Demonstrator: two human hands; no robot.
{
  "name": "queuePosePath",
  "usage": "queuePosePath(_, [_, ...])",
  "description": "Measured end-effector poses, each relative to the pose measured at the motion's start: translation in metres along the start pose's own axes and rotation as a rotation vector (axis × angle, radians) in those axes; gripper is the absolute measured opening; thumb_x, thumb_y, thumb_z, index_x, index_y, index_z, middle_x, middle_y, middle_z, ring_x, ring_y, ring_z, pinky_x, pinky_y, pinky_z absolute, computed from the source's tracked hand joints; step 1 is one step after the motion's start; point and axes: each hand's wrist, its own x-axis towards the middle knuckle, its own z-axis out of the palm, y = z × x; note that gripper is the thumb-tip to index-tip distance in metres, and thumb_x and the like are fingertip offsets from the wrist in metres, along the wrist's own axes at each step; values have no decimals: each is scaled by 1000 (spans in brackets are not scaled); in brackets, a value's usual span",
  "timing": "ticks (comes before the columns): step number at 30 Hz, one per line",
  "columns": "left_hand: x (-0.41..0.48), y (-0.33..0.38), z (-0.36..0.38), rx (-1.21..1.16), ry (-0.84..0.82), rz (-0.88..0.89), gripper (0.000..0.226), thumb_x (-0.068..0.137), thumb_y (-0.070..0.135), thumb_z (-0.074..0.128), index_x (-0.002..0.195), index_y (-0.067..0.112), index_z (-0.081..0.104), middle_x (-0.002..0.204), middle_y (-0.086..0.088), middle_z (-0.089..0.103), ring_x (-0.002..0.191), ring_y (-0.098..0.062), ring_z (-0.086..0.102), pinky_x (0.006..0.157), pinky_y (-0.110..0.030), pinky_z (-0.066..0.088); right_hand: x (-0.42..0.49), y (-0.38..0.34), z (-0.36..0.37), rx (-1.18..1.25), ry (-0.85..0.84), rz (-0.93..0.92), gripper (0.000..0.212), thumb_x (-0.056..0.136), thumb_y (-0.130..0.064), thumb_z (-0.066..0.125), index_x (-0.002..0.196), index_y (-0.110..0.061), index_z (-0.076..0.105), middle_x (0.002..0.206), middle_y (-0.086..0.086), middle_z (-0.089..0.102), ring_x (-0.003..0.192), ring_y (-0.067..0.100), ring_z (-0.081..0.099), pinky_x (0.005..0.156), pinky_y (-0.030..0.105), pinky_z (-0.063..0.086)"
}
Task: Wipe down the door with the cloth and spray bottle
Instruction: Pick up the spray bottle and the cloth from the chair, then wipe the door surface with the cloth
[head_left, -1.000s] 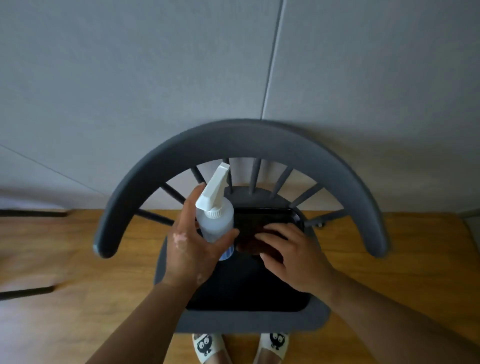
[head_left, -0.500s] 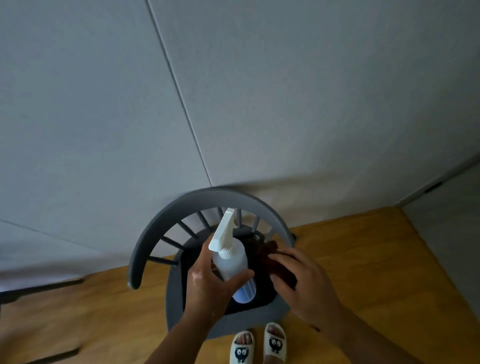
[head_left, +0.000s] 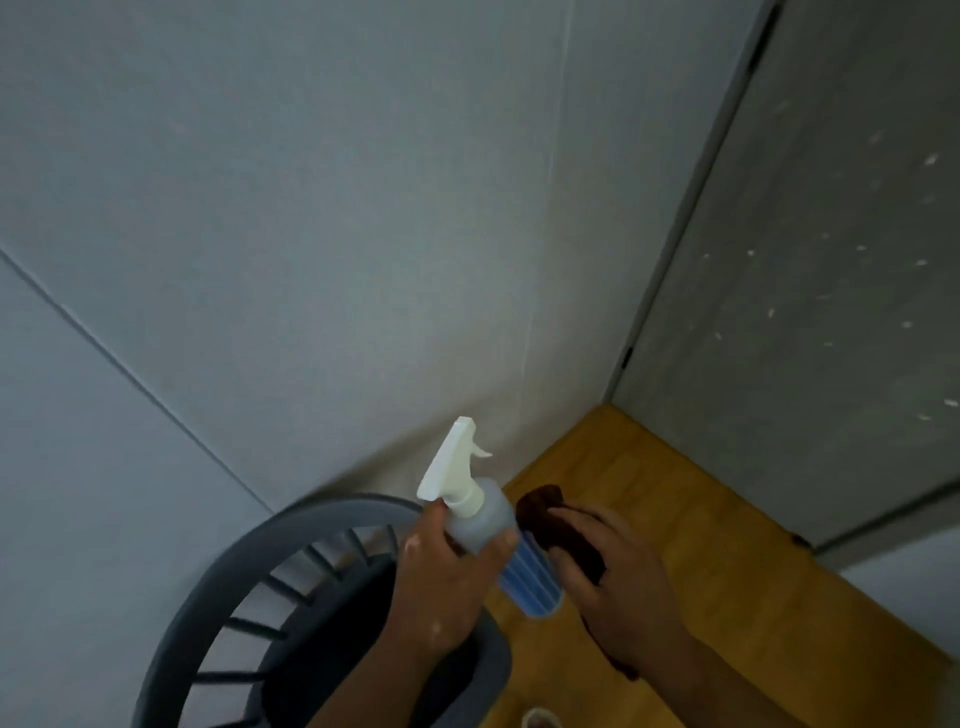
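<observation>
A person's left hand (head_left: 441, 587) holds a spray bottle (head_left: 483, 514) in the near centre, its grip curled round the translucent plastic body just under the white trigger head. The bottle tilts, with the nozzle pointing up and away, and blue liquid fills its lower end. Just to the right, the right hand (head_left: 623, 587) grips a dark brown cloth (head_left: 550, 519), soft and bunched into a roll, with the fingers curled over it. The cloth lies close beside the bottle, though whether they touch is unclear.

Below and left of the left hand stands a dark grey chair (head_left: 270, 545) with a smooth curved backrest, thin spindles and a black seat. Behind it rises a plain pale grey wall (head_left: 311, 208) crossed by fine panel seams.

On the far right stands the door (head_left: 805, 260), flat, matt grey and flecked with pale specks, with a dark gap down its left edge. A wedge of bare orange-brown wooden floor (head_left: 701, 545) lies open between the hands, wall and door.
</observation>
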Motion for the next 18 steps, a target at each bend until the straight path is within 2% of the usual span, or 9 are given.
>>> queuePosePath(5, [24,52,32,-29,-224,161,64,72,29,83,126,35,50,110,17,61,99,8,59,78,-19,55,4,4,-48,-19,207,39,54,91,-58,50,136,-33,66,133,-23,55,119,-1,56,102,20,46])
queuePosePath(9, [40,87,65,-86,-341,216,76,57,45,80,128,34,53,117,13,64,105,1,62,77,-13,53,7,17,-90,-43,337,50,49,92,-53,53,135,-34,66,134,-25,53,123,-6,49,105,13,37])
queuePosePath(11, [47,104,86,-131,-376,219,81,52,49,81,127,30,55,115,10,67,104,-4,65,76,-16,56,9,31,-111,-46,391,61,47,92,-51,55,134,-34,67,135,-24,54,124,-5,50,106,14,37])
queuePosePath(14, [58,129,125,-184,-410,238,90,46,51,84,127,24,56,113,7,69,100,-8,68,74,-22,59,14,57,-143,-32,455,73,46,92,-51,57,134,-35,67,137,-20,57,127,-1,52,108,23,43])
queuePosePath(18, [76,163,185,-215,-438,243,102,36,65,87,124,22,56,104,4,70,95,-16,69,71,-26,59,23,96,-187,0,516,98,42,89,-55,56,131,-48,60,133,-31,52,126,-9,49,104,15,39])
